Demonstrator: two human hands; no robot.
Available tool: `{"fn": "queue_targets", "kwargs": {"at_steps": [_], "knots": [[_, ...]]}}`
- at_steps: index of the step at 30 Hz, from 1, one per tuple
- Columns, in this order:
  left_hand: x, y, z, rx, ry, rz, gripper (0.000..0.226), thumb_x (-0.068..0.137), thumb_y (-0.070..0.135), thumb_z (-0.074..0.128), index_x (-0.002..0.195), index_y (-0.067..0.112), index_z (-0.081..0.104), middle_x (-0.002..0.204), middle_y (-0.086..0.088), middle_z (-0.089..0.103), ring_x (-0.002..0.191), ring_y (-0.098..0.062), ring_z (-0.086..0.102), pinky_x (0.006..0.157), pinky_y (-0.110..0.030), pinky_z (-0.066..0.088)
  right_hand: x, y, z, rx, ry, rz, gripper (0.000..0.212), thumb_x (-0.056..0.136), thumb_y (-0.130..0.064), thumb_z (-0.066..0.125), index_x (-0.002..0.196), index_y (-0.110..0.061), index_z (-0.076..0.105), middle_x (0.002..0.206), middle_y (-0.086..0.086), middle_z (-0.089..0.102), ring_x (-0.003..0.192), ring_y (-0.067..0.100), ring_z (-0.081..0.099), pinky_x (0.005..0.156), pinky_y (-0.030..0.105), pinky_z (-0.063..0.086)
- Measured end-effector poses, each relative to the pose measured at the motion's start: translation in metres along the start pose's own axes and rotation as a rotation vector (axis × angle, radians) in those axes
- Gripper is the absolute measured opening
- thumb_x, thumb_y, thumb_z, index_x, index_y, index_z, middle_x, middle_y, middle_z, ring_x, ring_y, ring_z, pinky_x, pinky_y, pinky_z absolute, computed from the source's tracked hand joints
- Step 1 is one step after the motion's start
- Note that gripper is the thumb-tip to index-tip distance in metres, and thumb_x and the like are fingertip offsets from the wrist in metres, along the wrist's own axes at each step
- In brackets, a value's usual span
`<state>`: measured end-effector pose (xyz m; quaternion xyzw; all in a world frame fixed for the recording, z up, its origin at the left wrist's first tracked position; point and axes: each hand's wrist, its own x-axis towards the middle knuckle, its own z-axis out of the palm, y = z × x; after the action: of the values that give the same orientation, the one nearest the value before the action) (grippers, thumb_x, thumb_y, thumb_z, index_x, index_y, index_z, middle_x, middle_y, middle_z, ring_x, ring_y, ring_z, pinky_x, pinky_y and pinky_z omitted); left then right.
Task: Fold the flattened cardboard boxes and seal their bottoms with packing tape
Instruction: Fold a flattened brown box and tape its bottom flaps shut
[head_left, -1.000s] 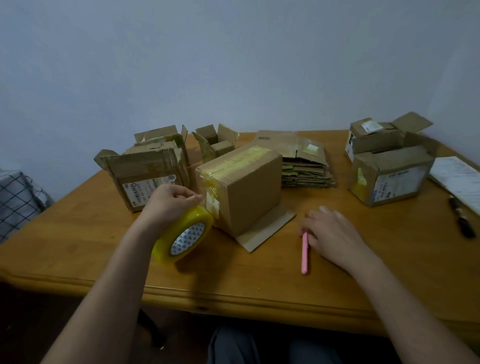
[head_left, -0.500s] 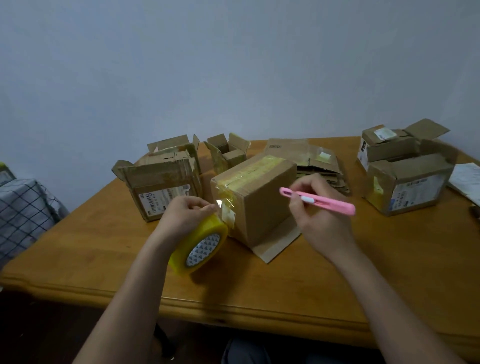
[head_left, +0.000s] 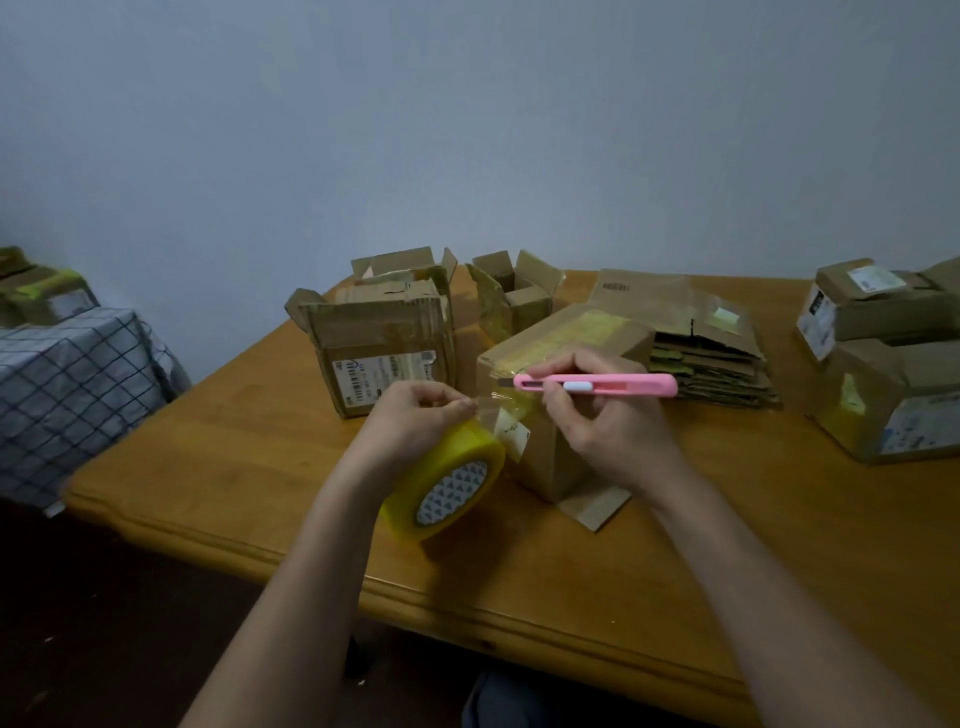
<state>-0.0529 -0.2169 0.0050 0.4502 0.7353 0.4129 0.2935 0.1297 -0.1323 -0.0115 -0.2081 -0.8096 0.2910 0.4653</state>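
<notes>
A folded cardboard box (head_left: 582, 338) stands upside down in the middle of the wooden table (head_left: 234, 447), yellowish tape along its top seam. My left hand (head_left: 410, 426) grips a yellow roll of packing tape (head_left: 447, 480) just left of the box, a strip of tape stretched from roll to box. My right hand (head_left: 602, 421) holds a pink utility knife (head_left: 597, 385) level, its tip at the stretched tape near the box's upper left corner. A stack of flattened boxes (head_left: 711, 358) lies behind the box.
Opened boxes stand at the back left (head_left: 374, 338) and back centre (head_left: 514, 296). Two more boxes (head_left: 883, 374) sit at the right. A checked cloth (head_left: 67, 384) covers something left of the table. The table's front edge runs just below my forearms.
My right hand picked the pink knife up from the table and brought it to the tape between roll and box. The left hand kept hold of the roll. The camera moved closer.
</notes>
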Motion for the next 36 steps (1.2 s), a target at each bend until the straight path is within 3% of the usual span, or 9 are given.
{"fn": "queue_targets", "kwargs": {"at_steps": [8, 12, 14, 17, 21, 25, 30, 33, 36], "knots": [[0.010, -0.004, -0.004, -0.025, -0.013, -0.030, 0.016, 0.093, 0.033, 0.065, 0.085, 0.023, 0.074, 0.092, -0.003, 0.071, 0.085, -0.023, 0.067, 0.070, -0.034, 0.054, 0.004, 0.004, 0.004, -0.182, -0.092, -0.152, 0.011, 0.085, -0.003, 0.066, 0.092, -0.009, 0.072, 0.086, -0.006, 0.067, 0.083, 0.005, 0.060, 0.067, 0.013, 0.050], [0.012, -0.009, -0.005, -0.042, 0.029, -0.029, 0.017, 0.094, 0.030, 0.064, 0.088, 0.018, 0.075, 0.091, -0.004, 0.071, 0.084, -0.023, 0.067, 0.066, -0.033, 0.053, 0.005, 0.013, 0.006, -0.304, -0.191, -0.175, 0.008, 0.081, -0.010, 0.062, 0.083, -0.013, 0.069, 0.080, -0.003, 0.064, 0.079, 0.006, 0.057, 0.085, 0.032, 0.054], [0.012, -0.017, -0.012, -0.115, 0.086, -0.039, 0.019, 0.095, 0.027, 0.064, 0.090, 0.012, 0.074, 0.093, -0.008, 0.073, 0.083, -0.024, 0.068, 0.068, -0.034, 0.056, 0.004, 0.011, 0.003, -0.263, -0.190, -0.098, 0.008, 0.082, -0.009, 0.062, 0.078, -0.015, 0.067, 0.081, -0.001, 0.062, 0.083, 0.005, 0.059, 0.095, 0.025, 0.051], [0.010, -0.026, -0.017, -0.118, 0.060, -0.001, 0.018, 0.094, 0.029, 0.064, 0.086, 0.016, 0.074, 0.097, -0.007, 0.073, 0.086, -0.025, 0.068, 0.070, -0.035, 0.057, 0.003, 0.003, 0.000, 0.023, -0.111, 0.040, 0.015, 0.085, -0.004, 0.062, 0.076, -0.017, 0.065, 0.081, -0.006, 0.066, 0.091, -0.001, 0.064, 0.078, 0.007, 0.048], [0.007, -0.029, -0.017, -0.136, 0.073, 0.023, 0.017, 0.093, 0.028, 0.065, 0.081, 0.019, 0.073, 0.092, -0.008, 0.071, 0.081, -0.025, 0.066, 0.067, -0.035, 0.055, 0.005, 0.002, 0.008, 0.127, -0.060, 0.031, 0.011, 0.082, -0.013, 0.058, 0.078, -0.021, 0.063, 0.074, -0.015, 0.063, 0.079, 0.003, 0.065, 0.077, 0.009, 0.050], [-0.001, -0.028, -0.018, -0.178, 0.099, 0.037, 0.017, 0.094, 0.023, 0.064, 0.082, 0.014, 0.072, 0.082, -0.006, 0.067, 0.073, -0.020, 0.063, 0.060, -0.028, 0.050, 0.005, -0.005, 0.007, 0.156, -0.067, 0.043, 0.009, 0.082, -0.014, 0.057, 0.080, -0.020, 0.064, 0.075, -0.015, 0.062, 0.074, -0.002, 0.062, 0.061, 0.012, 0.047], [-0.015, -0.027, -0.016, -0.200, 0.098, 0.034, 0.017, 0.094, 0.023, 0.065, 0.087, 0.010, 0.073, 0.089, -0.011, 0.069, 0.077, -0.024, 0.063, 0.064, -0.031, 0.054, -0.004, -0.018, -0.005, 0.230, 0.058, -0.039, 0.008, 0.086, -0.023, 0.058, 0.083, -0.026, 0.065, 0.081, -0.012, 0.066, 0.076, 0.013, 0.063, 0.064, 0.022, 0.052], [-0.024, -0.023, -0.013, -0.231, 0.059, 0.051, 0.016, 0.093, 0.022, 0.066, 0.081, 0.015, 0.074, 0.088, -0.013, 0.070, 0.076, -0.024, 0.064, 0.065, -0.032, 0.055, -0.017, -0.018, -0.025, 0.097, 0.279, -0.148, 0.012, 0.091, -0.022, 0.054, 0.095, -0.023, 0.066, 0.087, -0.009, 0.064, 0.078, 0.013, 0.061, 0.067, 0.021, 0.051], [-0.030, -0.015, -0.007, -0.207, 0.006, 0.075, 0.015, 0.092, 0.024, 0.067, 0.080, 0.017, 0.075, 0.088, -0.009, 0.070, 0.078, -0.025, 0.065, 0.064, -0.031, 0.055, -0.036, 0.009, -0.049, -0.371, 0.368, -0.200, 0.015, 0.090, -0.013, 0.056, 0.099, -0.006, 0.066, 0.087, -0.001, 0.063, 0.074, 0.008, 0.052, 0.070, 0.013, 0.045]]}}
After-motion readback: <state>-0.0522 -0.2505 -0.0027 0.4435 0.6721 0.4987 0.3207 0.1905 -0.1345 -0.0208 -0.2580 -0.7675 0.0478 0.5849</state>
